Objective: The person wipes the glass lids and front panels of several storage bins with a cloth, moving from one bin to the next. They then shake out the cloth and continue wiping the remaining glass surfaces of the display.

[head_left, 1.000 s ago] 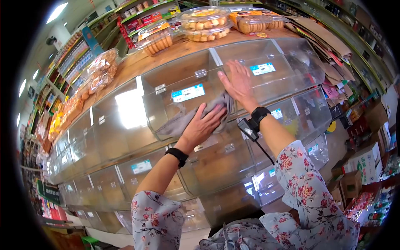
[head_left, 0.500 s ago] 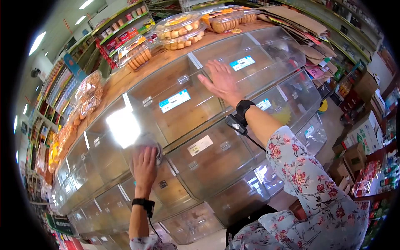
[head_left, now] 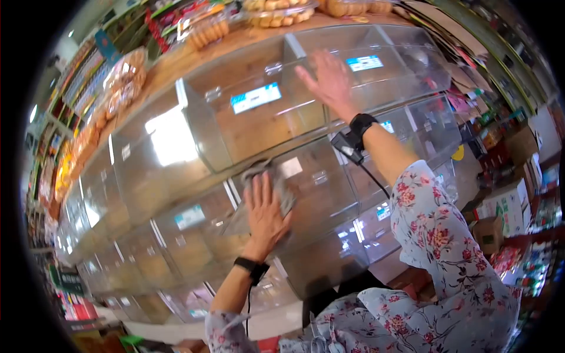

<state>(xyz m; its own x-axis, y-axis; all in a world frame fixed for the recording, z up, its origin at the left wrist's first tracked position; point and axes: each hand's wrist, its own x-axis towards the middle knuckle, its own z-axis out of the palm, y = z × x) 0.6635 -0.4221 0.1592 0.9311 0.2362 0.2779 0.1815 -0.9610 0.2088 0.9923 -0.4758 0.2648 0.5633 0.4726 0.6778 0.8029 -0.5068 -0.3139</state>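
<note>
My left hand (head_left: 266, 213) presses a grey cloth (head_left: 286, 199) against the clear front of a middle-row bin (head_left: 318, 194), its fingers stretched over the fabric. Part of the cloth is hidden under the palm. Beside it, a pale label (head_left: 290, 167) sits on the same row. Higher up, my right hand (head_left: 331, 82) rests, fingers spread and holding nothing, on or just over the lid of a top-row bin; contact is hard to confirm. Close by are two blue-and-white price labels, one left of that hand (head_left: 256, 97) and one to its right (head_left: 365, 62).
Along the wooden top (head_left: 241, 41) stand clear tubs of baked goods (head_left: 279, 13) and bagged bread (head_left: 125, 76). Flattened cardboard (head_left: 441, 26) lies at the upper right. Boxes (head_left: 506, 206) stand on the right. A cable (head_left: 376, 179) hangs from my right wrist.
My left hand has slid the cloth rightward from the left part of the bins toward the pale label. The view has tilted and shifted; my right hand stays at the top row.
</note>
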